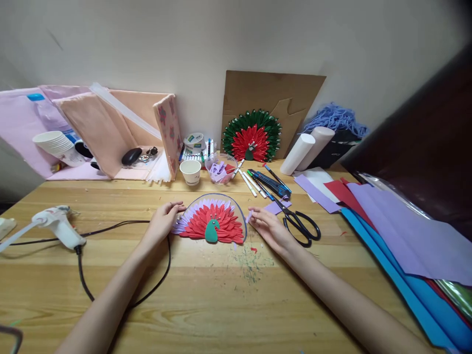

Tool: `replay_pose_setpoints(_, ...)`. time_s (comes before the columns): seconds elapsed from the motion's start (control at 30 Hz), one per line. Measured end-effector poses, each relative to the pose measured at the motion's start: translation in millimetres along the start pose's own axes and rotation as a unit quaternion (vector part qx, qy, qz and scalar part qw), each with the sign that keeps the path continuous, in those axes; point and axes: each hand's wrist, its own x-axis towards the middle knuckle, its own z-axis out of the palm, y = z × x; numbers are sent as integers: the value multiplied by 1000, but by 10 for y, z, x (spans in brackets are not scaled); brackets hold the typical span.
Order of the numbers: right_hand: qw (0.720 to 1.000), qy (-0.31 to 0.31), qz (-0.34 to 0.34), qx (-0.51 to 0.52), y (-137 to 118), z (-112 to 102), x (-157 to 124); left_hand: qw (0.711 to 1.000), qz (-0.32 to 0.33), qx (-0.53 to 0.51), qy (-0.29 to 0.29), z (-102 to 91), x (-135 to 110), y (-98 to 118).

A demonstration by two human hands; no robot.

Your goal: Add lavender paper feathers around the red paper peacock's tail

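A paper peacock fan (pixel 212 221) lies flat on the table before me, with a green body, red petals and lilac petals along its upper left. A dark curved outline edges it. At its left edge, my left hand (pixel 162 221) holds the rim between thumb and fingers. My right hand (pixel 271 227), just off the right edge, pinches a small lilac paper petal (pixel 249 215) between its fingertips. Black-handled scissors (pixel 301 226) rest right beside that hand, with a lilac paper strip (pixel 275 206) by the blades.
A hot glue gun (pixel 61 226) and its black cable lie left. Behind are a paper cup (pixel 191 173), a clear bowl (pixel 221 169) of scraps, markers (pixel 248 183) and a green-red peacock (pixel 252 135) against cardboard (pixel 295 93). Coloured sheets (pixel 413 231) cover the right side.
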Motion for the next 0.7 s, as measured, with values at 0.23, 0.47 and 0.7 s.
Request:
replay_pose_setpoints(0.23, 998, -12, 53, -14, 26, -118, -407, 992, 105, 59, -18, 210, 4, 77)
replay_pose_setpoints(0.47, 992, 21, -23, -123, -103, -187, -254, 871, 347, 342, -64, 740, -500, 572)
replay_pose_setpoints(0.7, 977, 55, -85, -186, -81, -228, -120, 807, 351, 469, -68, 1152, -625, 639)
